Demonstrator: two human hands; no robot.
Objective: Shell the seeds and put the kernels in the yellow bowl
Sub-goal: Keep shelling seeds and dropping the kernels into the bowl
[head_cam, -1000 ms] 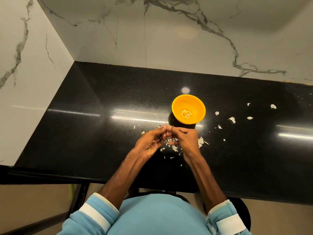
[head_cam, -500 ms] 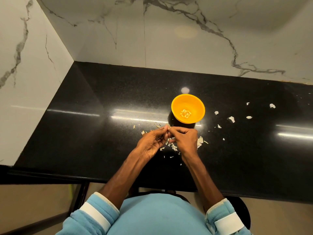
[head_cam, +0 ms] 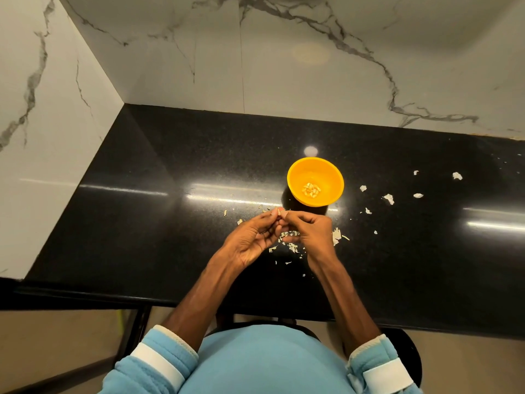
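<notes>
— One black countertop takes up most of the view, set into a marble corner. What sits on it?

— Both hands first, held over its near half. The left hand is palm-up and the right hand knuckles-up, and their fingertips meet in the middle. Each one is pinching the same seed, a pale sliver between the thumbs and forefingers. The other fingers are curled in.

— And the yellow bowl?

— It stands upright just beyond the hands, a little to the right of the pinch. That makes the right hand the nearer one, so I'd expect it to carry the kernel forward and drop it over the near rim.

— What about smaller things?

— Torn shell scraps lie under and beside the hands, and more are strewn well off to the right. A small heap of kernels sits at the bottom of the bowl.

— Which way does the seed's long axis run?

— I can't tell, it's too small and mostly hidden by the fingertips. Whether the shell has split yet I can't tell either.
</notes>
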